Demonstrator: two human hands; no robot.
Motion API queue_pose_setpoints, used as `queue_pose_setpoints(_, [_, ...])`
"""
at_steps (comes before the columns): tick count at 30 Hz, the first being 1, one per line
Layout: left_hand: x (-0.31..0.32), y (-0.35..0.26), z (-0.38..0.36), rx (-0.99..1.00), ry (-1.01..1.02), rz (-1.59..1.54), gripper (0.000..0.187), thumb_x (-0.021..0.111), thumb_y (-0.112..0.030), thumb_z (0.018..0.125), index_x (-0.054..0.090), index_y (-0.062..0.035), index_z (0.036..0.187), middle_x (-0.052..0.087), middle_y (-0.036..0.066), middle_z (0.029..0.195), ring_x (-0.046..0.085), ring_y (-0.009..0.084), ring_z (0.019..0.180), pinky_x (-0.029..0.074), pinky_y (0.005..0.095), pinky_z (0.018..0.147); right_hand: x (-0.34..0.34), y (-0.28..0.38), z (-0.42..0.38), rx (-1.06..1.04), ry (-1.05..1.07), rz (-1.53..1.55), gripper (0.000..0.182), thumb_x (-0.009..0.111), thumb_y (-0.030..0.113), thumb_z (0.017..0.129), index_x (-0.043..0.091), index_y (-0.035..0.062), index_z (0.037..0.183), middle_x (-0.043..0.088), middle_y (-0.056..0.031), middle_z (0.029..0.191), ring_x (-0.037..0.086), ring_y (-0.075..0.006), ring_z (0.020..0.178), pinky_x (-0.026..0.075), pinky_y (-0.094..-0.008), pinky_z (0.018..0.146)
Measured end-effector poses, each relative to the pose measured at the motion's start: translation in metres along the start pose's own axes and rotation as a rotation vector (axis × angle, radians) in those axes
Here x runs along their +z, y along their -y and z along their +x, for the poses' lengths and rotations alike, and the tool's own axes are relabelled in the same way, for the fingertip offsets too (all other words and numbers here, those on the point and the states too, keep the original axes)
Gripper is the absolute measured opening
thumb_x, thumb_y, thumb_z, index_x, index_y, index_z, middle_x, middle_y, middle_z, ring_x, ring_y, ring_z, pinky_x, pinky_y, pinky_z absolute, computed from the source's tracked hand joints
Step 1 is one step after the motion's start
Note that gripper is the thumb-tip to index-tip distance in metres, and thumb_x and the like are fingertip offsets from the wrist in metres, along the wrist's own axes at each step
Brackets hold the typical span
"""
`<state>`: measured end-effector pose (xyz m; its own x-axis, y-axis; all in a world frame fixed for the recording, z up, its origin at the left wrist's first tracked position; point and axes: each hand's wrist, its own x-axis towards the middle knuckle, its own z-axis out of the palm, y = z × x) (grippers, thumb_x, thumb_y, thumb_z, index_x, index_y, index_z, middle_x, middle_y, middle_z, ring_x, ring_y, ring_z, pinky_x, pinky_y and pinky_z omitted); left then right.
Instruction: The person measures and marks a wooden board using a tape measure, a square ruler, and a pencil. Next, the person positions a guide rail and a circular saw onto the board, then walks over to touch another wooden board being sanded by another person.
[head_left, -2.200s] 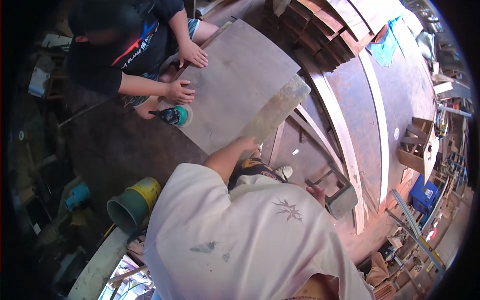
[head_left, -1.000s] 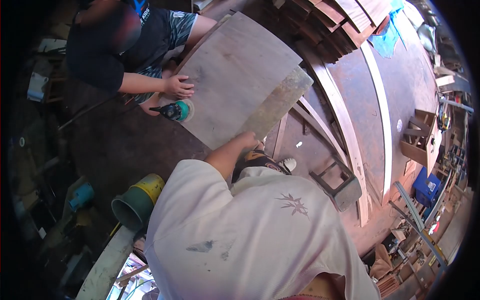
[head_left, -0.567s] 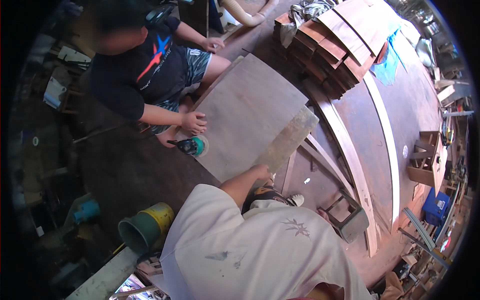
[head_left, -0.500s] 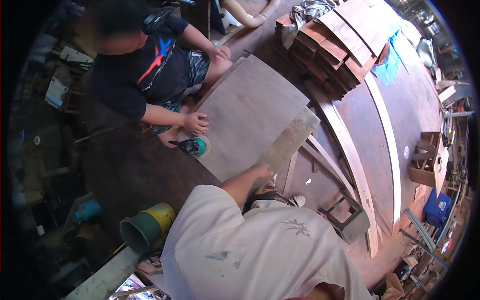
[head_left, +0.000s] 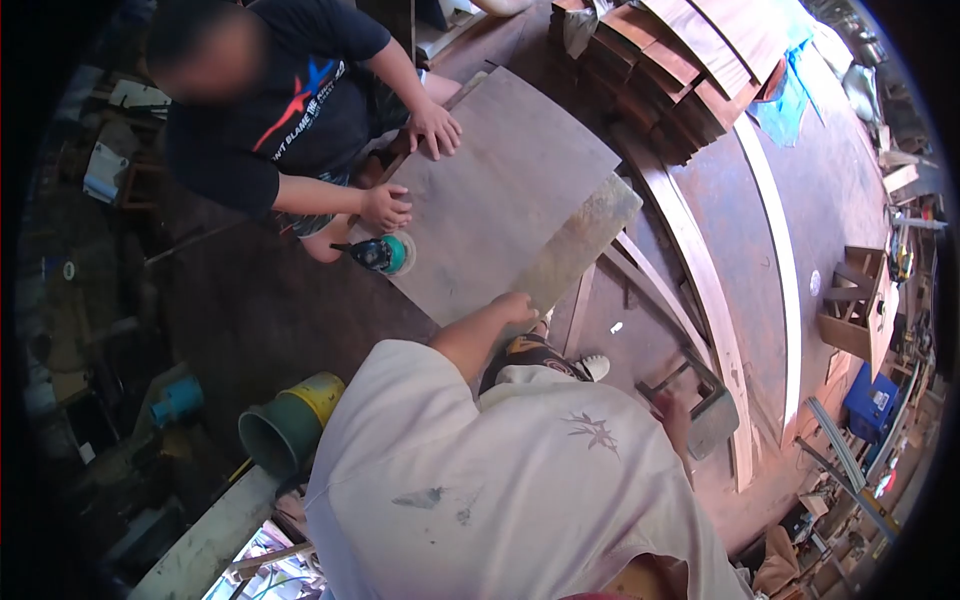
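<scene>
My left hand (head_left: pixel 515 308) rests at the near side of a large flat wooden board (head_left: pixel 500 200), its fingers loosely laid on the surface. Beneath this board a second, mottled panel (head_left: pixel 585 235) sticks out on the right. Low on the right, my right hand (head_left: pixel 676 406) is beside a small grey-green stool with an open frame (head_left: pixel 714 425); its fingers are too blurred to make out. A green and black sander (head_left: pixel 385 254) sits on the board's left edge. Across from me, another person's two hands (head_left: pixel 386 207) lie on the board.
Behind the board stands a stack of wooden planks (head_left: pixel 640 70). Long curved strips (head_left: pixel 690 240) lie on the floor to the right. A green bucket (head_left: pixel 275 440) and a yellow one are at lower left. A wooden box (head_left: pixel 855 310) and a blue case (head_left: pixel 872 402) are far right.
My left hand has shifted slightly up and left in view. My right hand has come into sight by the stool. The other person's far hand has moved from their knee onto the board.
</scene>
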<state>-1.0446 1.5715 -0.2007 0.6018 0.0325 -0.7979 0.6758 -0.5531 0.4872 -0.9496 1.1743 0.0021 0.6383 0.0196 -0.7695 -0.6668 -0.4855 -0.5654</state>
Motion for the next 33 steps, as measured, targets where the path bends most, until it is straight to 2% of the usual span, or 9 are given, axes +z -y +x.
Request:
queue_pose_setpoints(1, [0.004,0.002,0.002,0.005,-0.004,0.011,0.068,0.061,-0.049,0.081,0.05,-0.0074,0.133,0.055,0.019,0.129,0.054,0.0331,0.119,0.042,0.0414,0.1,0.007,0.02,-0.009,0.048,0.073,0.516,0.041,0.047,0.041,0.098,0.057,0.0055,0.116,0.062,-0.0106,0.109,0.058,-0.0222,0.105,0.047,-0.0341,0.085])
queue_pose_setpoints(5, [0.013,0.0,-0.002,-0.01,0.005,0.011,0.067,0.061,-0.048,0.082,0.05,-0.0077,0.133,0.054,0.018,0.131,0.053,0.0328,0.12,0.041,0.0409,0.101,0.051,0.103,-0.076,-0.237,0.213,0.784,0.048,0.04,0.044,0.1,0.051,0.005,0.126,0.062,-0.0118,0.112,0.059,-0.0231,0.105,0.048,-0.0347,0.086])
queue_pose_setpoints(7, [0.019,0.001,0.0,0.003,-0.003,0.021,0.066,0.061,-0.048,0.082,0.05,-0.0076,0.133,0.054,0.018,0.131,0.052,0.0326,0.12,0.041,0.0407,0.101,0.056,0.096,-0.077,-0.501,0.186,0.475,0.049,0.039,0.044,0.1,0.052,0.0031,0.124,0.062,-0.0134,0.11,0.06,-0.023,0.101,0.048,-0.0335,0.086])
queue_pose_setpoints(14, [0.031,-0.001,-0.008,0.004,0.003,-0.003,0.067,0.063,-0.047,0.082,0.05,-0.0061,0.133,0.054,0.019,0.131,0.052,0.0324,0.121,0.041,0.0399,0.101,0.048,0.064,-0.065,-0.623,-0.054,0.086,0.035,0.045,0.03,0.1,0.059,0.0006,0.114,0.064,-0.0128,0.104,0.062,-0.0227,0.095,0.05,-0.0345,0.082])
queue_pose_setpoints(19, [0.031,-0.002,-0.017,0.01,-0.014,-0.034,0.069,0.064,-0.047,0.08,0.05,-0.0054,0.133,0.053,0.02,0.131,0.052,0.033,0.121,0.041,0.0398,0.102,0.021,0.023,-0.036,-0.844,-0.079,-0.693,0.026,0.061,0.018,0.089,0.061,-0.0001,0.108,0.065,-0.0142,0.099,0.063,-0.0294,0.09,0.049,-0.0364,0.081])
queue_pose_setpoints(22, [0.043,0.003,-0.006,0.0,-0.012,-0.076,0.069,0.065,-0.047,0.08,0.05,-0.0049,0.133,0.053,0.02,0.131,0.052,0.0334,0.121,0.041,0.0399,0.102,-0.002,-0.02,-0.005,-0.713,0.012,-0.764,0.028,0.067,0.017,0.083,0.061,0.0004,0.105,0.065,-0.0147,0.094,0.062,-0.0328,0.087,0.049,-0.0374,0.08])
queue_pose_setpoints(26, [0.038,0.002,-0.012,-0.006,-0.052,-0.035,0.066,0.064,-0.045,0.081,0.051,-0.0056,0.132,0.055,0.02,0.129,0.053,0.0339,0.119,0.042,0.0411,0.1,-0.02,-0.069,0.019,-0.526,0.122,-0.783,0.029,0.066,0.019,0.084,0.062,0.0034,0.109,0.066,-0.0147,0.095,0.063,-0.0283,0.082,0.05,-0.0357,0.076])
queue_pose_setpoints(27, [0.035,-0.002,-0.018,0.0,-0.038,-0.046,0.065,0.064,-0.044,0.081,0.051,-0.006,0.132,0.056,0.02,0.128,0.054,0.034,0.118,0.042,0.0414,0.099,-0.064,-0.158,0.095,-0.319,0.334,-0.511,0.026,0.062,0.02,0.086,0.064,0.004,0.108,0.067,-0.0158,0.094,0.065,-0.0256,0.083,0.05,-0.0344,0.075])
queue_pose_setpoints(33, [0.041,-0.013,-0.036,0.0,-0.007,0.006,0.061,0.063,-0.044,0.083,0.053,-0.0066,0.13,0.057,0.019,0.126,0.055,0.0335,0.117,0.042,0.042,0.099,-0.062,-0.131,0.047,-0.58,0.219,-0.807,0.024,0.06,0.018,0.086,0.066,0.0023,0.102,0.068,-0.0173,0.088,0.067,-0.0273,0.082,0.051,-0.0345,0.073])
